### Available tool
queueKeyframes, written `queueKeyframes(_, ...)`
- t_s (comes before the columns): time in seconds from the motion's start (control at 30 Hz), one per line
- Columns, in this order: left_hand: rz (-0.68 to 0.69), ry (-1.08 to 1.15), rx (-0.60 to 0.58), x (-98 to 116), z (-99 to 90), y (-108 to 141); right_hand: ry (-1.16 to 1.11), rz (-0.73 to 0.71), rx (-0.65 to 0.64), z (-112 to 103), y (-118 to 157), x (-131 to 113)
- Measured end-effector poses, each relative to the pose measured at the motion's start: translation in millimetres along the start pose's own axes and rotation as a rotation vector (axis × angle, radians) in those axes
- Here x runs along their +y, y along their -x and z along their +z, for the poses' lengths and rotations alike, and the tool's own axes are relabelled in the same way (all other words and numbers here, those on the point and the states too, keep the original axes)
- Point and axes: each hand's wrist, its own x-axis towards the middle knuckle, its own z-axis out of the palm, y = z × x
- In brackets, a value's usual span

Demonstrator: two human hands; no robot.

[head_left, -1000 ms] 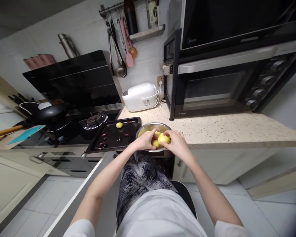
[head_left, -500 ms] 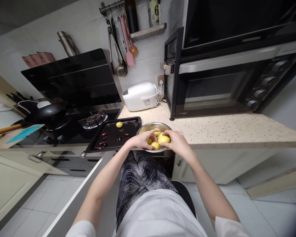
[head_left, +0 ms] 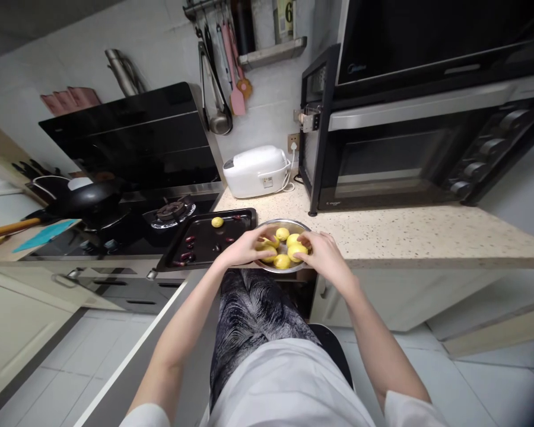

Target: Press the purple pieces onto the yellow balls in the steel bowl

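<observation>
Several yellow lemons (head_left: 282, 233) lie in a round metal bowl (head_left: 303, 226) at the counter's front edge. From the left, my left hand (head_left: 244, 247) reaches over the rim, its thumb and fingers curved around a lemon (head_left: 269, 255). On the other side, my right hand (head_left: 324, 256) grips another lemon (head_left: 297, 251) between thumb and fingers, inside the bowl. One lemon (head_left: 218, 222) sits apart on a black baking tray (head_left: 200, 237) left of the bowl. Small dark red oblong pieces (head_left: 187, 256) are scattered on that tray.
Behind the bowl stands a white rice cooker (head_left: 258, 172). An oven (head_left: 396, 160) sits on the speckled counter (head_left: 409, 234) at right. To the left are a gas burner (head_left: 173, 212), a black wok (head_left: 84, 198) and a turquoise cloth or board (head_left: 44, 235).
My hands have moved apart inside the bowl, the left one shifting left. More lemons now show between them. The camera view has shifted slightly.
</observation>
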Motion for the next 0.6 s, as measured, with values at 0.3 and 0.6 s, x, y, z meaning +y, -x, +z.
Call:
queueKeyframes(0.3, -0.302, -0.548, 0.547, -67, -77.0, 34, -0.133, -0.118, 0.113, -2, 45, -7)
queueKeyframes(0.6, -0.517, -0.674, 0.410, -113, -101.5, 33, -0.062, -0.142, 0.131, 3, 53, -11)
